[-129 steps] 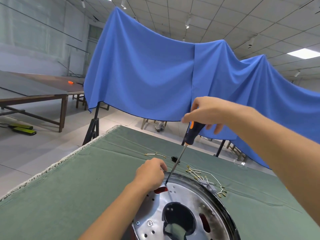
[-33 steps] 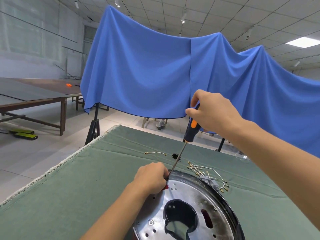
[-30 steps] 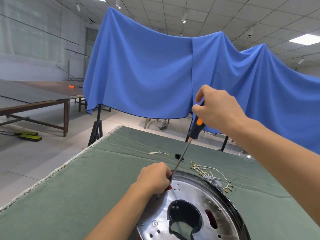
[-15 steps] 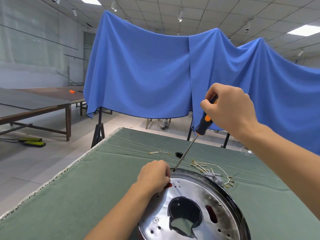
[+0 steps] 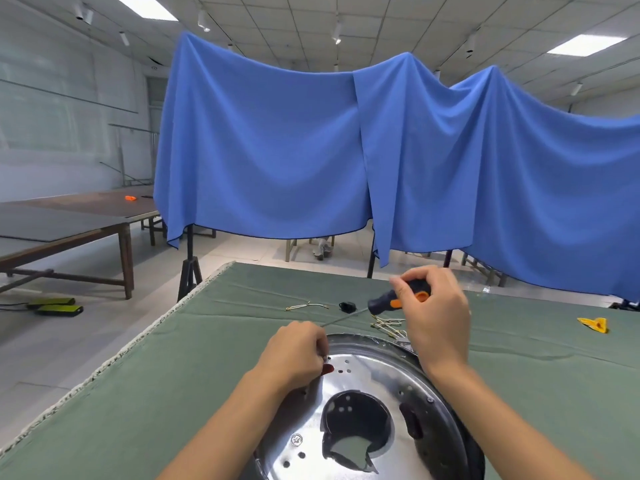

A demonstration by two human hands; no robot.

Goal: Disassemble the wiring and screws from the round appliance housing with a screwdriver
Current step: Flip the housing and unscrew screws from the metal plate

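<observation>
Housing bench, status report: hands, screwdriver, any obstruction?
Right hand grips screwdriver, lying near-flat. Left hand curled at housing rim, contents hidden. Loose wires beside rim.

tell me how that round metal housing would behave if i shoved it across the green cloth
The housing looks like thin shiny sheet metal with a big central cutout, so probably stiff and fairly light for its size. It appears to lie flat and wide on the cloth, so it would likely slide rather than tip or roll. The fabric may drag on it and wrinkle.
</observation>
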